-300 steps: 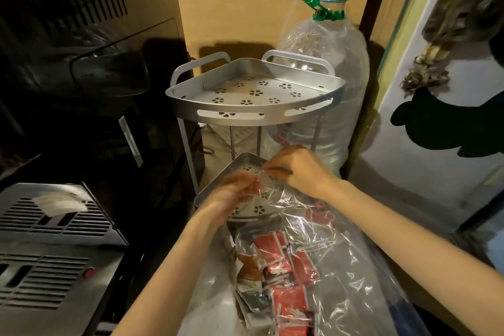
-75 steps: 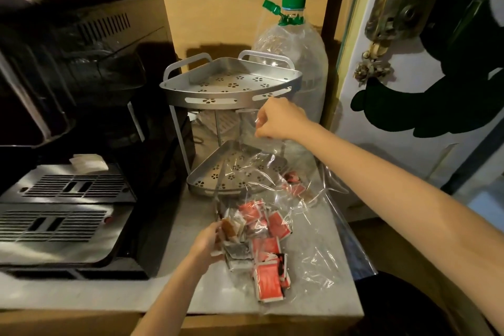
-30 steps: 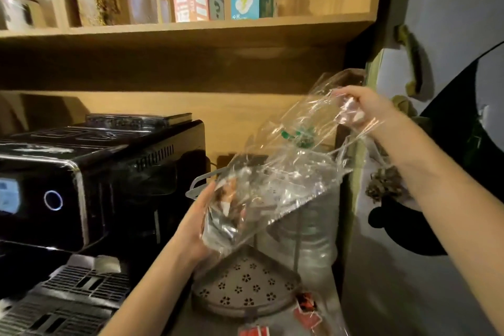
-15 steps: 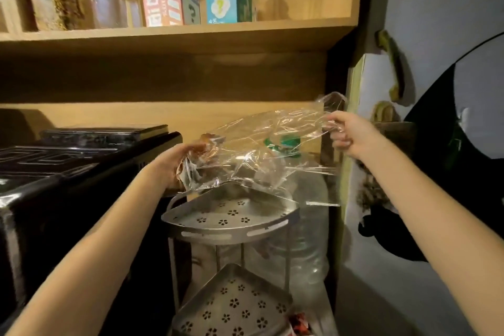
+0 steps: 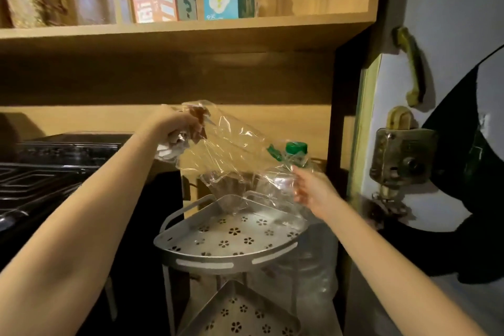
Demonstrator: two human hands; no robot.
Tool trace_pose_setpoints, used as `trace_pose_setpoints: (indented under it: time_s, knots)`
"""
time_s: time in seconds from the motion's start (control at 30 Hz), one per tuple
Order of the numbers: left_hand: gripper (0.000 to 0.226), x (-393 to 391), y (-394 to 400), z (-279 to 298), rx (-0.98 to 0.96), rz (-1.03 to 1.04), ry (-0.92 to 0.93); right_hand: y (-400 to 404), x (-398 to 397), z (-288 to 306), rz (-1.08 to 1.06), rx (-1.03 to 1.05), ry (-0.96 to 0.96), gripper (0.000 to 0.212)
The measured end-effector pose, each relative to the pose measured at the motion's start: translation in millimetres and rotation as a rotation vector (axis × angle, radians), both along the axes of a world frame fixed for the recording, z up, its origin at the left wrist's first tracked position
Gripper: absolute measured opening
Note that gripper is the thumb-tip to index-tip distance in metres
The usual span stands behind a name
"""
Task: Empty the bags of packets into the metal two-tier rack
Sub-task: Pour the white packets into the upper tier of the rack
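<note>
A clear plastic bag (image 5: 231, 155) hangs tilted above the top tier of the metal two-tier rack (image 5: 191, 256). My left hand (image 5: 174, 128) grips the bag's raised closed end, where the packets (image 5: 197, 117) are bunched, some red and some white. My right hand (image 5: 311, 188) holds the bag's lower end, just above the right side of the top tier. The top tier shows no packets. The lower tier (image 5: 240, 311) is only partly in view.
A black coffee machine (image 5: 68, 172) stands left of the rack. A large water bottle with a green cap (image 5: 296, 148) stands behind the bag. A wooden shelf (image 5: 177, 33) with boxes and jars runs overhead. A door with a lock (image 5: 401, 155) is at the right.
My left hand has risen with the packet end of the bag. My right hand has dropped to just above the top tier, so the bag now slopes down to the right.
</note>
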State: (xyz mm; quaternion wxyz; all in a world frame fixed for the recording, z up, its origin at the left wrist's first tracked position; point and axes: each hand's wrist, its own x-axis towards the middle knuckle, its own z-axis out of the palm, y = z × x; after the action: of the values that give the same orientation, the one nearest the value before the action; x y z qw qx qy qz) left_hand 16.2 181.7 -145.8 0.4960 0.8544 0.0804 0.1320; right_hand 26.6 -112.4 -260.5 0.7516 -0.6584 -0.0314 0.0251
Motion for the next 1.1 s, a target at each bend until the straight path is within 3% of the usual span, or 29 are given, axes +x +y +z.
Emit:
trace_pose_setpoints:
  time_s: [0.1, 0.27, 0.4, 0.53, 0.6, 0.8, 0.93, 1.1]
  knots:
    - [0.044, -9, -6, 23, 0.176, 0.077, -0.059, 10, 1, -15, 0.154, 0.074, 0.049, 0.024]
    - [0.048, -9, -5, 52, 0.450, 0.058, -0.075, 19, 11, -31, 0.361, 0.076, 0.042, 0.021]
    - [0.050, -2, -16, 64, 0.613, -0.043, -0.086, 19, 18, -41, 0.374, -0.190, 0.098, 0.022]
    - [0.056, 3, -30, 62, 0.718, -0.109, -0.103, 20, 25, -45, 0.272, -0.503, -0.023, 0.071]
    - [0.054, 6, -36, 58, 0.744, -0.135, -0.117, 20, 25, -39, 0.286, -0.631, -0.078, 0.085]
    - [0.054, 4, -50, 52, 0.774, -0.216, -0.177, 20, 25, -9, 0.441, -1.012, -0.169, 0.092]
    - [0.058, -1, -68, 46, 0.836, -0.239, -0.263, 20, 28, 16, 0.304, -0.698, -0.247, 0.074]
    - [0.065, -2, -82, 37, 0.912, -0.284, -0.271, 29, 47, 32, 0.189, -0.327, -0.304, 0.088]
